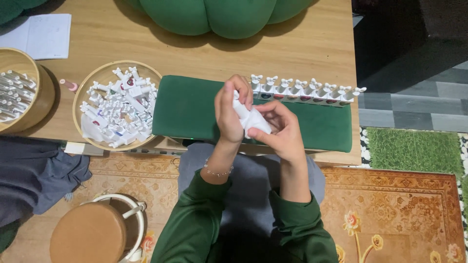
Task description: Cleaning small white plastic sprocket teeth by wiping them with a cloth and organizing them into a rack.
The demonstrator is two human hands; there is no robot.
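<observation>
Both hands are working right over the front edge of the green velvet pad [195,109] that's lying on the wooden bench [302,48]. The left hand [229,109] is closing its grip around the top end of a small white bottle [251,118], fingers curled down over it, while the right hand [280,129] is clamping its grip on the lower part of the same bottle, thumb and fingers wrapping underneath. So the bottle is sitting between the two hands, tilted, held up just above the pad and not touching it. There's a beaded bracelet [218,172] hanging on the left wrist. Along the far edge of the pad a row of little white bottles with bow-shaped caps [304,90] is standing upright, side by side. Just beside the pad on the left, a round wooden bowl [92,78] is holding a jumbled pile of the same white pieces. Further left another wooden bowl [41,92] is sitting at the edge of the view with whitish sticks in it, and a tiny pink bottle [68,85] is lying between the two bowls. A big green pumpkin-shaped cushion [219,17] is resting at the back of the bench.
</observation>
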